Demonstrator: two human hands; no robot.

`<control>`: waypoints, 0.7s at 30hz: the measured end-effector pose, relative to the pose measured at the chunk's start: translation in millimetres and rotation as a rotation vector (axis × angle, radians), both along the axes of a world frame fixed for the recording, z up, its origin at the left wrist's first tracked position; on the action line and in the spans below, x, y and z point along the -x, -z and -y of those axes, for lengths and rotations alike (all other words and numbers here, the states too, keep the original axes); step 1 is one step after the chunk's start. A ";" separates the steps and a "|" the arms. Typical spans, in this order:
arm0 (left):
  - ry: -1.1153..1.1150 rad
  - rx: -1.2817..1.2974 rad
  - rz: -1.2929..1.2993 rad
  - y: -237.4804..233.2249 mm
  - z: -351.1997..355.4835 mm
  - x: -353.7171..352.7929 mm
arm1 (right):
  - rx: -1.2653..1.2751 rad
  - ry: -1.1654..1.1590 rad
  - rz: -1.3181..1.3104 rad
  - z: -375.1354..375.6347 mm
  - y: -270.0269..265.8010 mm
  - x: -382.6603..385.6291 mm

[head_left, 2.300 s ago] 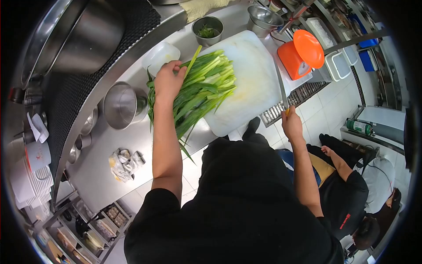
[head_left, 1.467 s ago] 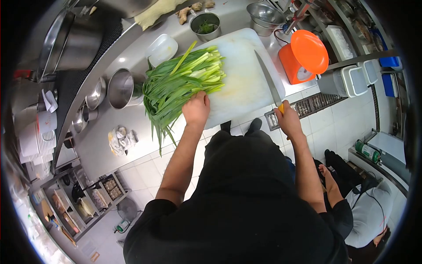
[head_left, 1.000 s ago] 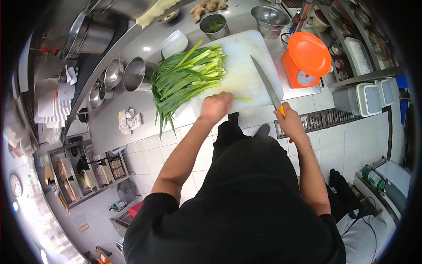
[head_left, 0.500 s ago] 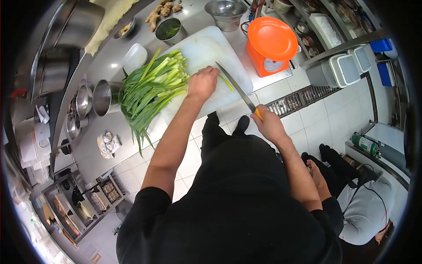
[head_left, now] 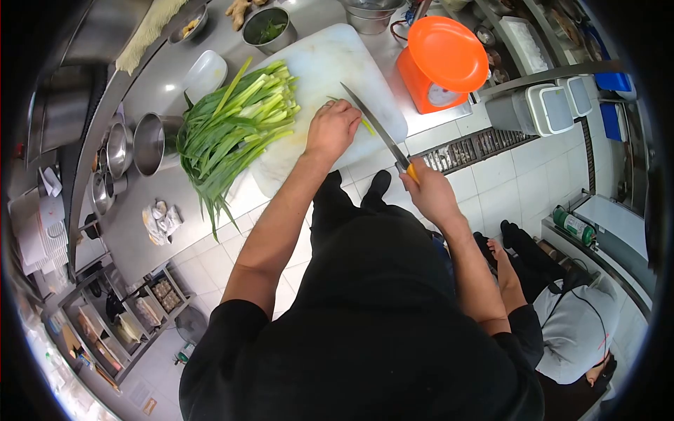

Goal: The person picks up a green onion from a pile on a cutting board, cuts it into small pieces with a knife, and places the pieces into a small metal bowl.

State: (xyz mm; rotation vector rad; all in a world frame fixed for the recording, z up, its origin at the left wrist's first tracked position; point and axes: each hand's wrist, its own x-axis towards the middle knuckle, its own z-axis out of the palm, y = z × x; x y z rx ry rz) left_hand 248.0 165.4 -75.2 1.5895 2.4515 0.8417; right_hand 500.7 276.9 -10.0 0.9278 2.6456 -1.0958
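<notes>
My right hand is wrapped round the yellow handle of a long kitchen knife. Its blade points up and left over the white cutting board, just right of my left hand. With fingers curled in, my left hand is closed on a thin scallion stalk, whose green end shows between it and the blade; the fingertips are partly hidden. To the left, a large bunch of scallions lies across the board's left side, its leaves hanging toward the counter's front edge.
An orange kitchen scale stands right of the board. Behind it are a metal pot with green leaves, ginger and a white dish. Steel pots and a crumpled cloth sit left. Another person is at lower right.
The whole view has shifted slightly, moving the counter up and left. My left hand has moved slightly right over the board, closer to the blade. The right hand still grips the knife.
</notes>
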 end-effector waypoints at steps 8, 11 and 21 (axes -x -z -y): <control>-0.013 0.025 -0.008 0.7 -3.2 -0.5 | -0.037 -0.019 0.076 10.0 -10.3 -0.2; -0.017 0.037 -0.005 -0.1 -3.9 -1.5 | -0.056 -0.015 0.080 13.7 -8.7 -2.3; -0.056 -0.027 0.016 -0.9 -2.4 1.2 | -0.035 -0.017 0.126 21.1 19.1 14.1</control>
